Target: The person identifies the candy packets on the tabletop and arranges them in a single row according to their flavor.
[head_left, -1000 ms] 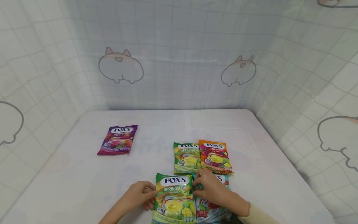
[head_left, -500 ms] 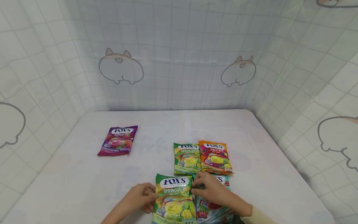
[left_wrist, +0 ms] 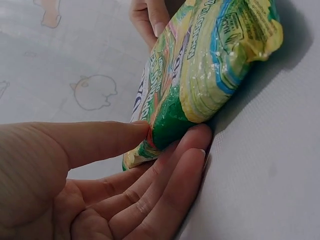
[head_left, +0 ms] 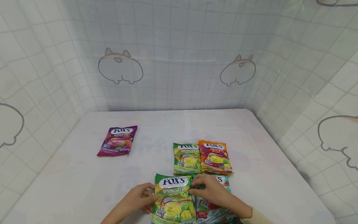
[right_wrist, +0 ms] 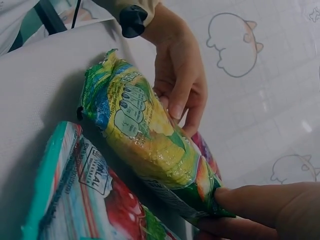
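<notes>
A green and yellow Fox's Spring Tea candy bag [head_left: 173, 199] is pinched between both hands near the front of the table. My left hand [head_left: 137, 199] grips its left edge, thumb on the printed face and fingers underneath in the left wrist view. My right hand [head_left: 208, 189] pinches the upper right edge, thumb on top. Under the right hand and forearm lies a teal candy bag with red berries [head_left: 205, 211], partly covered; the right wrist view shows the teal bag [right_wrist: 100, 195] right beside the Spring Tea bag [right_wrist: 155, 145].
Just behind, a smaller-looking Spring Tea bag [head_left: 186, 158] lies against an orange and red Fruits bag [head_left: 216, 157]. A purple Berries bag [head_left: 118, 141] lies at the back left of the white table [head_left: 151, 124]. Grid-patterned curtains [head_left: 179, 56] enclose the table's back and sides.
The right hand has slid slightly down and left along the Spring Tea bag's edge. Both hands keep hold of the bag, which has hardly moved.
</notes>
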Tool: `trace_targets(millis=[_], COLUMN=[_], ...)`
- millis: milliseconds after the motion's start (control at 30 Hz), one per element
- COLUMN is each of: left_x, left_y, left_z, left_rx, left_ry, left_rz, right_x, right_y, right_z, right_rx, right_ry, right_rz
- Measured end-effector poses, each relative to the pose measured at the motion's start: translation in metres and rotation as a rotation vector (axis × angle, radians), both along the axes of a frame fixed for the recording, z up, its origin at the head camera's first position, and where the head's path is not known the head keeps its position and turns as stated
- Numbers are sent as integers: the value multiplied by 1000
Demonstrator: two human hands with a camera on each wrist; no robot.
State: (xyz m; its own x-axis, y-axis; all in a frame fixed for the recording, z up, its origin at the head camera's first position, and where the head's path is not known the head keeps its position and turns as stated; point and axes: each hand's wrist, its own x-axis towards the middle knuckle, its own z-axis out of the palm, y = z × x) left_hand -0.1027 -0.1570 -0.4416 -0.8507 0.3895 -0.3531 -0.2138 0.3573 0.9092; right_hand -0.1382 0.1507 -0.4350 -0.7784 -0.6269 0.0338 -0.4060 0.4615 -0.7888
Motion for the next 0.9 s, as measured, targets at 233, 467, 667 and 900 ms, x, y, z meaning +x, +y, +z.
trace_targets(millis=[233,467,667,900], left_x=[1,1,0,1], left_y=[-1,-4,-7,-12], left_z=[0,-1,-2,-3], left_rx=[11,42,97,131], left_ry=[4,-37,-76,-94], left_rz=[4,27,27,3], right_x=[2,3,4,11], right_y=[-2,-3,-3,-2], right_z=[2,3,4,3], right_rx=[-21,-73,-120,-236], right_ry=[-26,-82,-153,-434], right_rz=[-37,-65,-37,25])
